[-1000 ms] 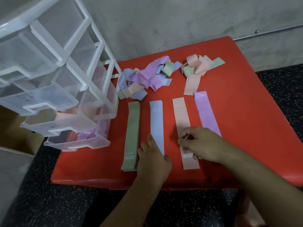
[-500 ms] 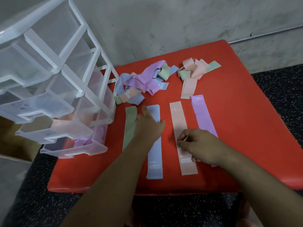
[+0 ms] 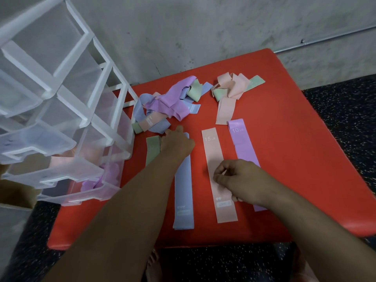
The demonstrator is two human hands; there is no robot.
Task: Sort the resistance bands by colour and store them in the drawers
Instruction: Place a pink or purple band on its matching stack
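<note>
A red table [image 3: 284,159] with a smooth, padded-looking top stands against a grey, scuffed concrete wall [image 3: 203,27], along which a thin metal pipe [image 3: 325,40] runs; around the table the floor [image 3: 345,119] is dark and speckled with pale flecks. On the table's left edge stands a clear plastic drawer unit [image 3: 61,119] with a white frame, its drawers pulled partly out; pink bands show through one lower drawer and purple bands through the bottom one. Four resistance bands lie flat and side by side on the table in front of the person: beside the drawer unit a green band [image 3: 152,149], then a blue band [image 3: 183,190], a pink band [image 3: 213,155] marked 15, and farthest from the unit a purple band [image 3: 244,147] marked 10. Behind them, toward the wall, sit two tangled heaps: a mixed pile [image 3: 168,104] of purple, blue, green and pink bands nearer the drawer unit, and a pink and green pile [image 3: 232,88] farther from it. The left hand [image 3: 177,143] lies over the far ends of the green and blue bands, fingers curled down, and whether it grips anything cannot be told. The right hand [image 3: 238,180] rests on the pink band's near half, fingers loosely curled with the thumb and forefinger close together; whether they pinch the band cannot be told.
</note>
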